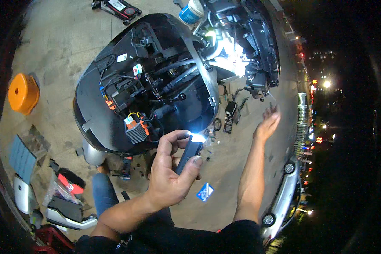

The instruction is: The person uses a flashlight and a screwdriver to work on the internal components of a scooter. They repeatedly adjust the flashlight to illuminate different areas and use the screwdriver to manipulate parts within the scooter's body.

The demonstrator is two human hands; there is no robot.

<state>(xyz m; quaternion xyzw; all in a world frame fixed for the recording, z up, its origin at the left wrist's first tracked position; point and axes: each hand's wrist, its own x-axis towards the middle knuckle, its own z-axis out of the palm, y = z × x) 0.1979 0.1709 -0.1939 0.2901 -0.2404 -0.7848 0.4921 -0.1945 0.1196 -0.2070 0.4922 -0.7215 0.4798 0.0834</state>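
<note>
My left hand (pixel 169 169) is closed around a slim dark flashlight (pixel 190 154), whose end glows bright white. Just beyond it lies a large black vehicle body shell (pixel 186 116), open on top, with wiring, orange connectors (pixel 110 104) and a finned grey module (pixel 137 132) exposed. Farther to the right, my right hand (pixel 267 122) reaches out with fingers extended, below the dark end of the machine's uncovered front section (pixel 258 63). Nothing shows in that hand. A thin pale streak appears just past its fingertips; I cannot tell what it is. Strong light washes out part of the front section.
An orange stool (pixel 23 94) stands at left. A floor jack (pixel 118 8) and a white-blue bucket (pixel 191 12) are at the far side. Loose dark parts (pixel 230 114), a cordless drill (pixel 126 168) and a blue packet (pixel 205 191) lie on the ground. A silver car (pixel 281 197) is parked right.
</note>
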